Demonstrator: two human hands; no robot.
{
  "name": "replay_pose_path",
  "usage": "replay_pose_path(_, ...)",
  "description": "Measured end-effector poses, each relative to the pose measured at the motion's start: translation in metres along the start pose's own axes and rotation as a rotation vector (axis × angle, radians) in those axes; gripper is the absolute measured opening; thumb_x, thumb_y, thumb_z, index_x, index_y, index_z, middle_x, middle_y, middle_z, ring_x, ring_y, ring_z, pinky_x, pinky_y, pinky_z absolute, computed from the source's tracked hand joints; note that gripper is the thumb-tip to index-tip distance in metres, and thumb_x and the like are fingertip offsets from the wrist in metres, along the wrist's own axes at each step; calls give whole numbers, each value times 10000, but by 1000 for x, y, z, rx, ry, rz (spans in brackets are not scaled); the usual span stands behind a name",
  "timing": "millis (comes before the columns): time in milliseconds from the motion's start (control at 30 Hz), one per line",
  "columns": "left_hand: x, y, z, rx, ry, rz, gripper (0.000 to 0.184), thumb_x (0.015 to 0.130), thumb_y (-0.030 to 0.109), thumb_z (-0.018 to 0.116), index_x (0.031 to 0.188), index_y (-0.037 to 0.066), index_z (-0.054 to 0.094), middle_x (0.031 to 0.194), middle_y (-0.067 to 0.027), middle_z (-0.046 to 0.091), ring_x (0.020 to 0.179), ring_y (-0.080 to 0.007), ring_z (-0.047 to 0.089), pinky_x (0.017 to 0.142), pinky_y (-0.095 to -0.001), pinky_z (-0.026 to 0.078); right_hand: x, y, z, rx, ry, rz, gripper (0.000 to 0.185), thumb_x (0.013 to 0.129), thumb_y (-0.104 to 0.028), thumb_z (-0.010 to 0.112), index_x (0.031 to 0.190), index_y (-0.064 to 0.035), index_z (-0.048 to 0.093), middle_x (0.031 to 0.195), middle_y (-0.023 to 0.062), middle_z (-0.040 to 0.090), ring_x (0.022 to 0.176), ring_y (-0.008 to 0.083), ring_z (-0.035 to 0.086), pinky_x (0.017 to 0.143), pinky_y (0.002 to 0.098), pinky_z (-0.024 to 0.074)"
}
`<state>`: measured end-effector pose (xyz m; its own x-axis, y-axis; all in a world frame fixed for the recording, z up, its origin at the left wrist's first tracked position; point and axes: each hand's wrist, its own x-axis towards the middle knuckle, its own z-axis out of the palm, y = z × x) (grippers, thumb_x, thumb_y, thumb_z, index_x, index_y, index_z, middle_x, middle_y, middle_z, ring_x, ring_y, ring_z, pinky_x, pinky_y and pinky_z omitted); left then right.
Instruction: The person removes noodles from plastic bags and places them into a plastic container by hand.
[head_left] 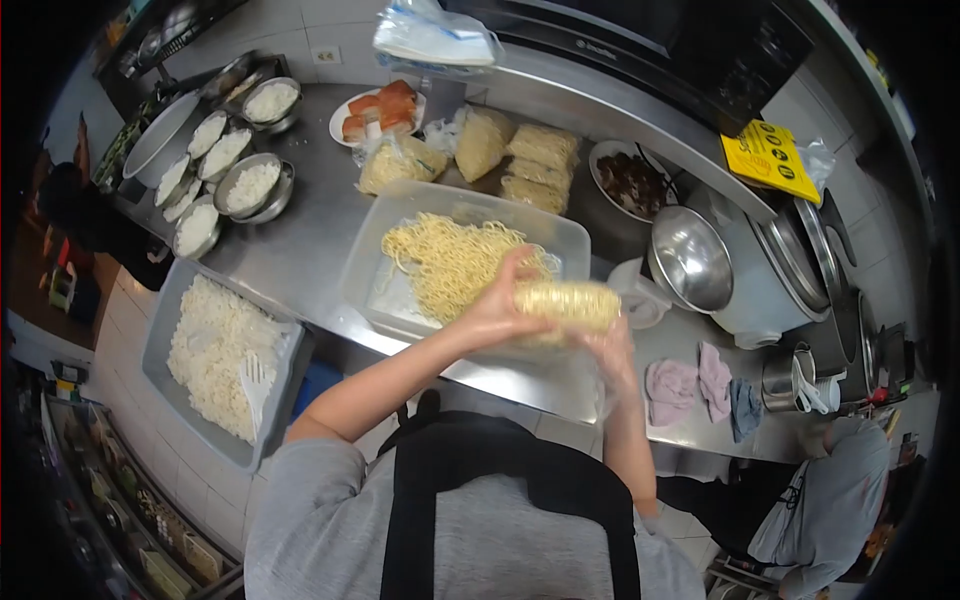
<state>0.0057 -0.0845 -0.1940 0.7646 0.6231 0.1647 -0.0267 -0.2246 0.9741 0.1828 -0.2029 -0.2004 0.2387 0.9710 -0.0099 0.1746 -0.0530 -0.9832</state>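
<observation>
A clear plastic bag of noodles is held between my two hands, slightly blurred by motion. My left hand grips the bag's left end, thumb up and fingers partly hidden. At the right end, my right hand is closed on the bag, with loose plastic hanging by the wrist. Below the bag stands a translucent plastic tub on the steel counter. Loose yellow noodles are heaped inside the tub.
Behind the tub lie more bagged noodles and a plate of orange-brown food. Rice bowls and a grey bin of rice with a white fork are leftward. Rightward are a steel bowl, cloths and another person.
</observation>
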Motion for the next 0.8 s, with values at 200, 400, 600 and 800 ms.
replay_pose_path(200, -22, 35, -110, -324, 347, 94, 901, 733, 32, 633, 1399, 160, 39, 1361, -173, 269, 1179, -303, 411, 829, -343, 481, 168, -14, 14, 689, 217, 0, 445, 745, -132, 638, 1134, 1, 467, 1106, 102, 530, 959, 262, 553, 747, 395, 498)
replay_pose_path(400, -82, -1, -192, -219, 550, -57, 722, 755, 52, 583, 1371, 111, 211, 1334, -163, 336, 1119, -244, 466, 837, -310, 464, 255, -21, 1, 61, 544, 78, 388, 698, -125, 668, 1045, 13, 565, 1017, 101, 594, 871, 200, 587, 748, 294, 463)
replay_pose_path(600, -120, -19, -229, -141, 693, -232, 635, 746, 8, 551, 1326, 37, 294, 1288, -161, 396, 1112, -231, 461, 890, -320, 409, 266, 19, -9, -94, 368, -25, 426, 666, -104, 702, 1059, -4, 572, 941, 42, 621, 834, 157, 576, 772, 279, 426)
replay_pose_path(800, -98, -26, -230, -13, 623, -197, 561, 749, 50, 589, 1272, 33, 386, 1290, -133, 407, 1141, -242, 445, 928, -360, 373, 243, -2, 4, -596, 693, -337, 485, 703, -192, 710, 1098, 20, 524, 1016, 137, 602, 879, 188, 569, 770, 332, 449)
